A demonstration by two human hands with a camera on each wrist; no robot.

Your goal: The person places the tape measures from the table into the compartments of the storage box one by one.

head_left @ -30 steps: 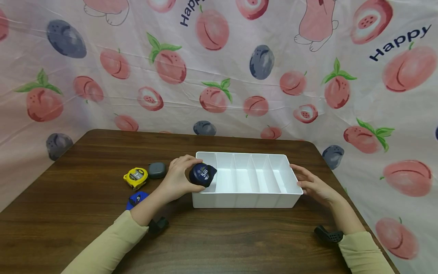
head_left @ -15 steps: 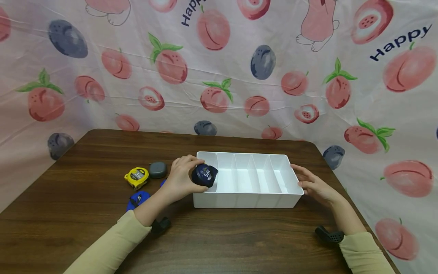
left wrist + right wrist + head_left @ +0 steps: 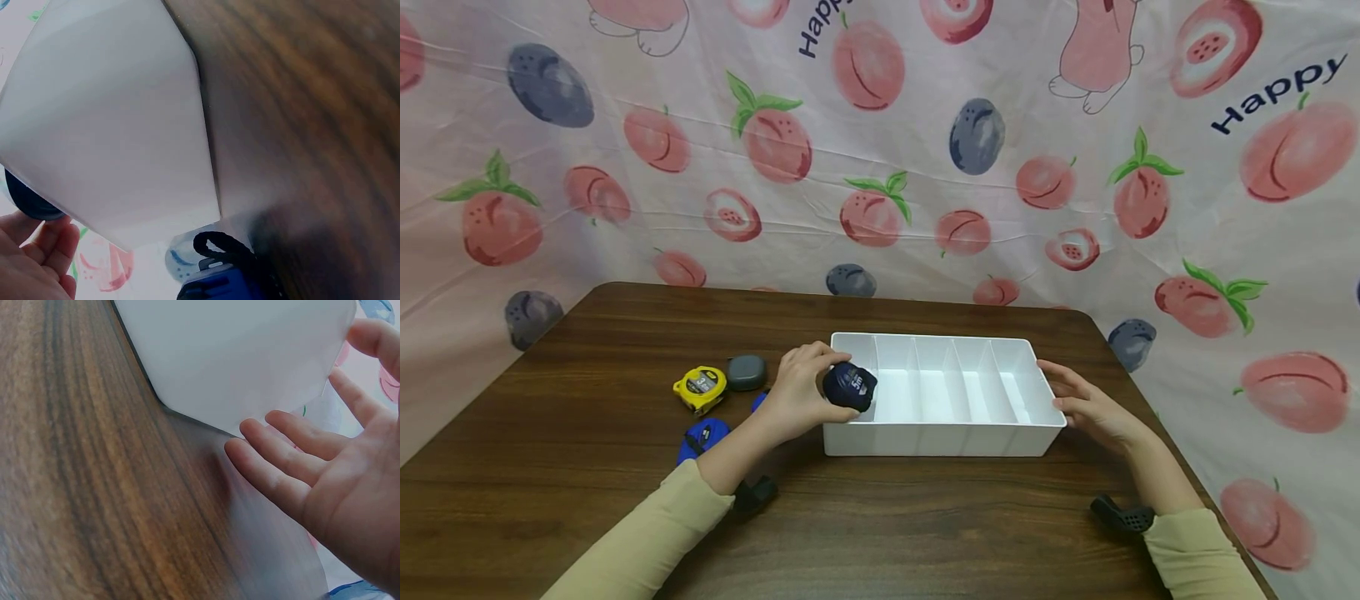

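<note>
My left hand (image 3: 805, 385) grips a dark navy tape measure (image 3: 850, 387) marked 5m between thumb and fingers. It holds the tape measure over the leftmost compartment of a white divided box (image 3: 936, 439). In the left wrist view, the box's end wall (image 3: 125, 144) hides most of the tape measure. My right hand (image 3: 1093, 408) is at the box's right end. In the right wrist view its fingers (image 3: 275, 462) are spread and fairly straight, with fingertips against the white end wall (image 3: 237, 356) and the thumb close to the rim.
Left of the box lie a yellow tape measure (image 3: 700, 390), a grey rounded case (image 3: 747, 373) and a blue tape measure (image 3: 703, 437). Another blue thing (image 3: 759, 401) is mostly hidden behind the left hand. The brown table (image 3: 925, 525) ends at a fruit-print cloth (image 3: 910, 275).
My left hand has shifted slightly right with the navy tape measure, whose face has tilted a little. The right hand and the box look unmoved.
</note>
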